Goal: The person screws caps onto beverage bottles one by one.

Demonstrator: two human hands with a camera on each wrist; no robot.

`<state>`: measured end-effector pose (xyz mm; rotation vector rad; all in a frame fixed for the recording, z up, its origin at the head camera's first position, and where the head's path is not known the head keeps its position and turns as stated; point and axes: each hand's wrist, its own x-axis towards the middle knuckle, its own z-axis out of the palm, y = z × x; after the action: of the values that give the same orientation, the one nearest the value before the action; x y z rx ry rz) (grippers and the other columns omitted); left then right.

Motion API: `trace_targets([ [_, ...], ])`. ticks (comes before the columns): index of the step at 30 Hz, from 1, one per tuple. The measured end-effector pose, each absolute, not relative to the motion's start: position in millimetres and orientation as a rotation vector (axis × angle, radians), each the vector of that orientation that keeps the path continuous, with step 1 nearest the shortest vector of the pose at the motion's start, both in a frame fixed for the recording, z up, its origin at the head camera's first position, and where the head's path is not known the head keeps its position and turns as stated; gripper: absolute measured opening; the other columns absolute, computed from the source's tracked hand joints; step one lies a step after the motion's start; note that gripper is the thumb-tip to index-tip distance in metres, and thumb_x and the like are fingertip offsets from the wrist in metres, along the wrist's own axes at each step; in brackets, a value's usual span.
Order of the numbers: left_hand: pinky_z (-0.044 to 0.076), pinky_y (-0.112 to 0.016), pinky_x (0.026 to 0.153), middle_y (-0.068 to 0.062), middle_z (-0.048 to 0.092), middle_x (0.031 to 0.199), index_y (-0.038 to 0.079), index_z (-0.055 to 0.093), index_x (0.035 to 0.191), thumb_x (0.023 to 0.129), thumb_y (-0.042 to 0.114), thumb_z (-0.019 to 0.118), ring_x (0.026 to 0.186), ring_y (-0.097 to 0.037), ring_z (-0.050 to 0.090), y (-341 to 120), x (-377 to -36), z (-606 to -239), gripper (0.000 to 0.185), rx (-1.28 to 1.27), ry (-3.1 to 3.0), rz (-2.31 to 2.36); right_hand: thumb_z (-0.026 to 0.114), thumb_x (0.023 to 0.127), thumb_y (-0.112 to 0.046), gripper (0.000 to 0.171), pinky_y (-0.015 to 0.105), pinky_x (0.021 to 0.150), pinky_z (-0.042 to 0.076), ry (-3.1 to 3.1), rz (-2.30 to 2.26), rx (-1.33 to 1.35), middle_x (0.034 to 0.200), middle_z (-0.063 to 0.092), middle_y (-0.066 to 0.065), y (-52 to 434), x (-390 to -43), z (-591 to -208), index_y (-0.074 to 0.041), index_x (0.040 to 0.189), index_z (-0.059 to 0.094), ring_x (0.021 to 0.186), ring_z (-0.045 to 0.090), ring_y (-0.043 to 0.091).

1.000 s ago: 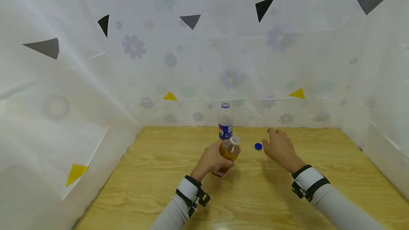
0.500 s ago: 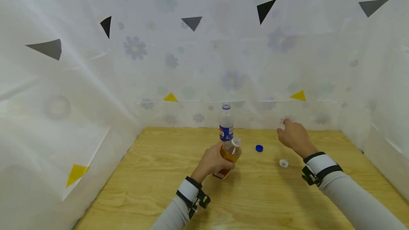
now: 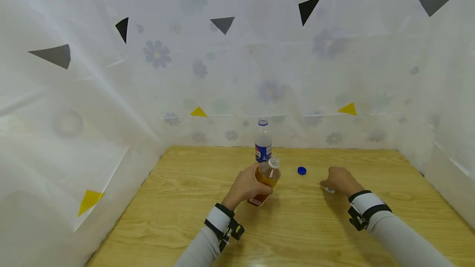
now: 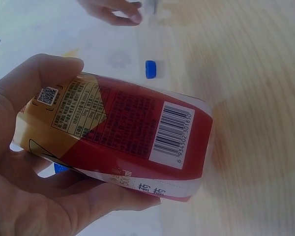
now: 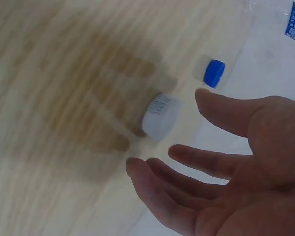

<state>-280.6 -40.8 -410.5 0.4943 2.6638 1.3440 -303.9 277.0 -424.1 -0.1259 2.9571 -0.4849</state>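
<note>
My left hand grips an uncapped bottle of amber drink, tilted, with its fingers and thumb round the body. In the left wrist view the bottle's red and gold label with a barcode faces the camera. Over a white bottle cap hovers my right hand, its thumb and fingers spread apart and holding nothing. That cap lies on the table and is partly hidden by the hand in the head view. Nearby is a blue bottle cap.
Behind the amber bottle stands a clear bottle with a blue Pepsi label, without a cap. The wooden table is enclosed by white sheeting with flower prints, and black, grey and yellow triangles are stuck on it.
My right hand first moved right, away from the blue cap, uncovering the white cap, then came down over the white cap. The left hand keeps its grip on the amber bottle.
</note>
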Motion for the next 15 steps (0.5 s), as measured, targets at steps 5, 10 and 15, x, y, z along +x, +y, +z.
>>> trace_targets([
  [5,0.055,-0.049,0.094,-0.005,0.069,0.121,0.015,0.058,0.133,0.077,0.021,0.088,0.107,-0.024,0.067,-42,-281,-412,0.064,0.487,2.645,1.364,0.072,0.090,-0.019,0.036,0.037,0.065,0.047,2.938,-0.432,-0.116,0.086,0.065,0.020,280,-306,-436,0.015,0.096,0.062,0.072,0.058,0.026],
  [10,0.055,-0.050,0.094,-0.007,0.069,0.121,0.014,0.058,0.133,0.076,0.020,0.089,0.107,-0.026,0.068,-41,-281,-412,0.065,0.475,2.644,1.367,0.073,0.088,-0.016,0.046,0.043,0.069,0.052,2.944,-0.448,-0.133,0.095,0.066,0.028,283,-308,-442,0.021,0.110,0.059,0.079,0.063,0.032],
  [15,0.055,-0.051,0.094,-0.007,0.069,0.122,0.013,0.058,0.133,0.076,0.019,0.089,0.108,-0.026,0.067,-42,-281,-412,0.065,0.473,2.647,1.368,0.072,0.088,-0.014,0.047,0.042,0.070,0.051,2.969,-0.436,-0.142,0.095,0.066,0.028,283,-307,-444,0.023,0.113,0.057,0.079,0.062,0.032],
])
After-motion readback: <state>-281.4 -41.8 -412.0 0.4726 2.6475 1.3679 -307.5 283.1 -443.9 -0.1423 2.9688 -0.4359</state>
